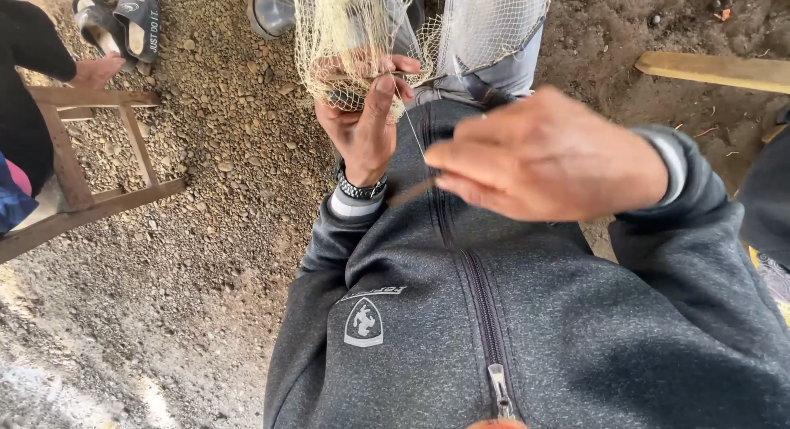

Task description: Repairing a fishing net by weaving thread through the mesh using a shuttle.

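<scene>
Left hand (pixel 364 116): fingers pinching pale yellow mesh fishing net (pixel 346 30), hanging above lap | Right hand (pixel 547 153): fingers pressing together, gripping thin brown wooden needle (pixel 411 192), pulling thin line (pixel 409 120) | Gravel ground (pixel 206 166) lying below.

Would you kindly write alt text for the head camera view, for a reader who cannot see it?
Seen from above, a person's left hand grips a pale fishing net while the right hand pulls a thin thread from it, over a grey zipped jacket. Gravel ground, a wooden frame and sandals lie to the side.
</scene>
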